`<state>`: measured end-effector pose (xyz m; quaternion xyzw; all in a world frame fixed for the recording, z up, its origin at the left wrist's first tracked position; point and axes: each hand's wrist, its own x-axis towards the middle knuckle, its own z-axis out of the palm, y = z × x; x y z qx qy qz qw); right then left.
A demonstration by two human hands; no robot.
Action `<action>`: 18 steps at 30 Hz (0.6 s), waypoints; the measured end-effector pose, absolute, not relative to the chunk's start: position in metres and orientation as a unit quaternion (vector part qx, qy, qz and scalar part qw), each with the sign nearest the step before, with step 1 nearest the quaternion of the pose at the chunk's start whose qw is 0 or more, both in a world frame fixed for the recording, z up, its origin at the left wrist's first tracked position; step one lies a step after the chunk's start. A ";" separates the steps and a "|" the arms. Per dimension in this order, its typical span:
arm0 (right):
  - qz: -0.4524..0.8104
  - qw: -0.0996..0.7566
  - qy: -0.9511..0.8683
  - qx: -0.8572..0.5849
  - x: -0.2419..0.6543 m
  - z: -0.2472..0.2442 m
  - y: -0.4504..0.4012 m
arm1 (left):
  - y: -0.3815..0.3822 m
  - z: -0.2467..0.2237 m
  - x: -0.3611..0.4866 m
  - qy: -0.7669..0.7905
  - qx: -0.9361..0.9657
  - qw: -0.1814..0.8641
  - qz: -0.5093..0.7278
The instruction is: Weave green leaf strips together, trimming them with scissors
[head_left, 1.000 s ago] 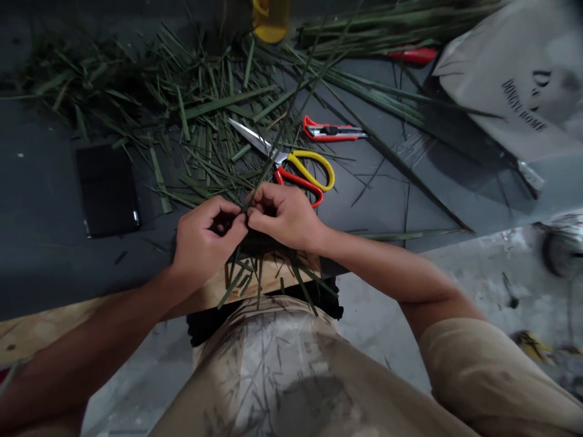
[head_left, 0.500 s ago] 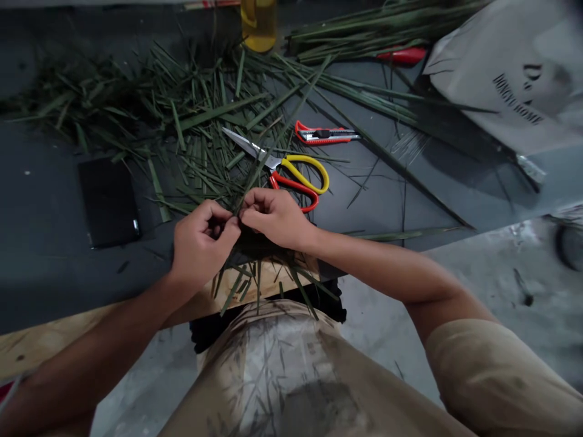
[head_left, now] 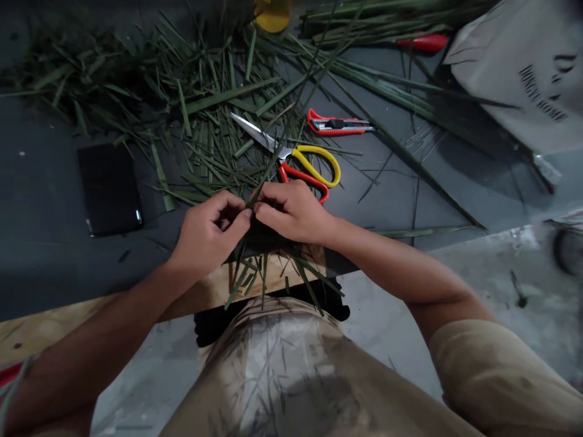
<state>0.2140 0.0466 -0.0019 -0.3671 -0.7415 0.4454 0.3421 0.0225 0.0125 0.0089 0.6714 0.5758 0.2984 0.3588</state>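
Note:
My left hand (head_left: 212, 227) and my right hand (head_left: 294, 209) meet over the table's near edge, fingertips pinched close together. Between them runs a long green leaf strip (head_left: 268, 167), which slants up and away to the right; both hands grip it near its lower part. Exactly how the strip passes between the fingers is hidden. Just beyond my right hand lie scissors (head_left: 285, 152) with one yellow and one red handle, blades slightly apart. Past them rests a red utility knife (head_left: 339, 124). Short cut leaf pieces (head_left: 248, 282) are scattered below my hands on the wooden edge.
A large heap of cut leaves (head_left: 122, 79) spreads over the far left. A black phone (head_left: 110, 189) lies at left. Long leaves (head_left: 387, 24), a red handle (head_left: 426, 42), a yellow bottle (head_left: 272, 15) and a printed bag (head_left: 532, 79) sit at the back.
The camera view has shifted a little, so table items appear slightly right and higher. Both hands stay pinched together, with the strip now standing up more steeply from them.

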 end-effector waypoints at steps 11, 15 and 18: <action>0.495 0.326 -0.656 -0.467 0.197 -0.009 0.038 | 0.014 -0.003 0.026 0.539 0.727 0.320 0.280; 0.496 0.318 -0.657 -0.470 0.197 -0.010 0.040 | 0.014 -0.006 0.025 0.538 0.718 0.310 0.314; 0.525 0.321 -0.659 -0.433 0.201 -0.009 0.045 | 0.014 -0.005 0.025 0.542 0.707 0.324 0.320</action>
